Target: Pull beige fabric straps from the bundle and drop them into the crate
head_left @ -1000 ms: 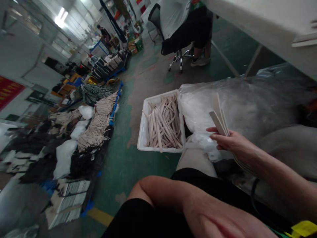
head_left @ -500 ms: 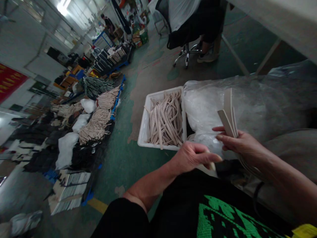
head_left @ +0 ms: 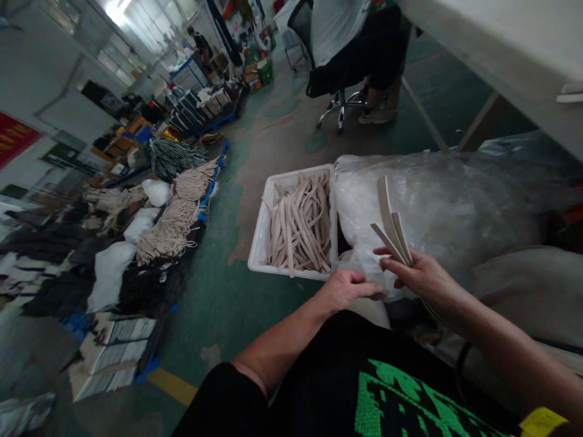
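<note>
Several flat beige strips (head_left: 392, 227) stand up out of my right hand (head_left: 421, 276), whose fingers are closed around them. Their other ends trail down behind the wrist. Just left of it, my left hand (head_left: 350, 291) has thumb and fingers pressed together; whatever they pinch is hidden. A white tub (head_left: 256, 246) beyond my left hand holds a tangled heap of similar beige strips (head_left: 300, 224). Clear plastic bags (head_left: 437, 206) with whitish contents lie behind both hands.
At upper right is a pale tabletop (head_left: 501, 42) on metal legs. A person sits on a wheeled chair (head_left: 339, 103) ahead. Pallets at left carry bundled beige straps (head_left: 168, 233), dark cloth and white bags (head_left: 112, 276). Green floor (head_left: 214, 303) runs between.
My right hand has moved left, closer to my left hand, and the strips lean more to the left. My left hand has shifted slightly left. The view has turned a little.
</note>
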Demonstrator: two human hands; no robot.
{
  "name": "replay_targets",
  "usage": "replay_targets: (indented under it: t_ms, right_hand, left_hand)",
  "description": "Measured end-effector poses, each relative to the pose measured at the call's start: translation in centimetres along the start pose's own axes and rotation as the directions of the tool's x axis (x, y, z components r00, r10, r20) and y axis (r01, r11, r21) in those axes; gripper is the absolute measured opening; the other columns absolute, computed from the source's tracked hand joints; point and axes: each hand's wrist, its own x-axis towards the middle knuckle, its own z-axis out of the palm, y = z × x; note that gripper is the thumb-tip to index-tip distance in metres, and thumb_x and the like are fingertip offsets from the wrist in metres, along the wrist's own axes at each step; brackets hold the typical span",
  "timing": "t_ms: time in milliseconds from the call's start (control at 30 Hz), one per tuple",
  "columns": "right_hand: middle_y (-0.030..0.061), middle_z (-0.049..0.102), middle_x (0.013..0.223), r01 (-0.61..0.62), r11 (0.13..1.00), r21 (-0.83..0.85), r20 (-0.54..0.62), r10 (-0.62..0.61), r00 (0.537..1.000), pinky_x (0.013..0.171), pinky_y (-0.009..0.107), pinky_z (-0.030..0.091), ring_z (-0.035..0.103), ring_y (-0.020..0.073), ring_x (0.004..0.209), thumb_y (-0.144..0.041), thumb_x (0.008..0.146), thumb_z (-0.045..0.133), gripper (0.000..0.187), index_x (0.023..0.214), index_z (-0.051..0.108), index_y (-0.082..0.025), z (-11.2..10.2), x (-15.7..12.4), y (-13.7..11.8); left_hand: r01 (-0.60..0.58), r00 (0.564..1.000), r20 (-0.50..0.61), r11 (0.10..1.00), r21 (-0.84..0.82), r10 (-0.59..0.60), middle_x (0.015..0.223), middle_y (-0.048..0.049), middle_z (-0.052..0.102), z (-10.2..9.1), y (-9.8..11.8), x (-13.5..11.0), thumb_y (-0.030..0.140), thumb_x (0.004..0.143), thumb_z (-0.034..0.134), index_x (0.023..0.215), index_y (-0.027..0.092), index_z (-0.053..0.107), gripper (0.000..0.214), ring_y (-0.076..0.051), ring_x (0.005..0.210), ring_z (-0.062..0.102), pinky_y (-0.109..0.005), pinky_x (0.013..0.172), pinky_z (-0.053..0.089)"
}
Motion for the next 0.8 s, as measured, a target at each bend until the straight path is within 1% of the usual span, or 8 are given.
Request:
replay_targets:
  t_ms: [100, 167, 267, 400, 467, 567, 667, 800]
  right_hand:
    - [0.0073, 0.074, 0.087, 0.023, 1.0, -0.002, 0.064, -0.023, 0.998, 0.049, 0.032, 0.05, 0.05, 0.014, 0.05, -0.076, 0.081, 0.059, 0.059, 0.102, 0.073, -0.022, -0.2, -1.0, -0.7]
    - [0.0065, 0.074, 0.084, 0.016, 0.999, 0.032, 0.099, -0.019, 0.995, 0.051, 0.033, 0.051, 0.045, 0.013, 0.047, -0.079, 0.087, 0.049, 0.064, 0.108, 0.072, -0.024, -0.3, -1.6, -0.9]
    - [0.0062, 0.071, 0.077, -0.01, 1.0, 0.017, 0.12, 0.008, 0.993, 0.051, 0.032, 0.05, 0.049, 0.0145, 0.05, -0.082, 0.084, 0.051, 0.063, 0.093, 0.073, -0.023, -0.3, -1.9, -0.6]
    - [0.0037, 0.059, 0.055, -0.002, 0.995, -0.103, 0.164, 0.019, 0.986, 0.045, 0.03, 0.042, 0.051, 0.0164, 0.048, -0.085, 0.077, 0.058, 0.065, 0.058, 0.061, -0.023, 0.3, -1.6, 0.2]
    - [0.0016, 0.055, 0.05, 0.041, 0.994, -0.101, 0.171, -0.024, 0.985, 0.046, 0.03, 0.042, 0.05, 0.0167, 0.047, -0.086, 0.075, 0.06, 0.064, 0.059, 0.059, -0.024, 0.6, -1.4, 0.6]
    - [0.0016, 0.062, 0.054, 0.112, 0.989, -0.1, 0.114, -0.101, 0.988, 0.05, 0.031, 0.045, 0.053, 0.0179, 0.05, -0.084, 0.075, 0.063, 0.059, 0.069, 0.063, -0.025, 0.9, -1.1, 0.9]
    - [0.0015, 0.064, 0.056, 0.162, 0.961, -0.223, 0.058, -0.153, 0.986, 0.054, 0.032, 0.045, 0.055, 0.0192, 0.053, -0.08, 0.079, 0.06, 0.055, 0.071, 0.065, -0.026, 0.9, -1.1, 1.0]
    - [0.0007, 0.061, 0.053, 0.211, 0.879, -0.428, 0.032, -0.218, 0.975, 0.054, 0.032, 0.041, 0.054, 0.0198, 0.051, -0.071, 0.085, 0.055, 0.049, 0.063, 0.061, -0.027, 0.6, -1.1, 0.8]
  left_hand:
    - [0.007, 0.997, -0.071, 0.961, -0.277, -0.028, 0.062, -0.0011, 0.064, -0.7, 0.9, 0.9, 0.058, 0.04, 0.098, 0.063, 0.015, 0.067, 0.057, -0.012, 0.059, 0.058, -0.029, 0.068, 0.05]
    - [-0.041, 0.979, -0.195, 0.888, -0.458, -0.056, 0.06, 0.0021, 0.061, -1.4, 1.6, 1.6, 0.055, 0.032, 0.1, 0.063, 0.016, 0.061, 0.063, -0.01, 0.056, 0.058, -0.027, 0.064, 0.05]
    - [-0.12, 0.943, -0.32, 0.801, -0.586, -0.093, 0.064, 0.001, 0.065, -2.3, 2.6, 2.2, 0.05, 0.034, 0.102, 0.067, 0.016, 0.062, 0.062, -0.011, 0.058, 0.061, -0.024, 0.06, 0.049]
    - [-0.205, 0.912, -0.404, 0.778, -0.594, -0.068, 0.075, -0.0037, 0.072, -2.8, 3.3, 2.4, 0.049, 0.046, 0.1, 0.075, 0.014, 0.068, 0.055, -0.012, 0.065, 0.065, -0.023, 0.064, 0.049]
    - [-0.225, 0.913, -0.406, 0.788, -0.573, -0.034, 0.077, -0.0052, 0.073, -2.7, 3.2, 2.3, 0.05, 0.048, 0.099, 0.076, 0.014, 0.069, 0.055, -0.013, 0.067, 0.066, -0.024, 0.065, 0.049]
    - [-0.236, 0.926, -0.376, 0.822, -0.518, 0.029, 0.075, -0.0062, 0.073, -2.4, 2.6, 2.1, 0.056, 0.044, 0.098, 0.075, 0.012, 0.071, 0.06, -0.014, 0.067, 0.065, -0.025, 0.065, 0.048]
    - [-0.23, 0.934, -0.352, 0.85, -0.473, 0.057, 0.069, -0.0039, 0.07, -2.1, 2.0, 2.0, 0.058, 0.041, 0.098, 0.071, 0.013, 0.071, 0.061, -0.013, 0.064, 0.064, -0.025, 0.065, 0.047]
    - [-0.217, 0.936, -0.349, 0.85, -0.48, 0.041, 0.065, -0.002, 0.068, -1.9, 1.6, 2.0, 0.057, 0.039, 0.099, 0.069, 0.013, 0.07, 0.061, -0.012, 0.062, 0.063, -0.024, 0.063, 0.046]
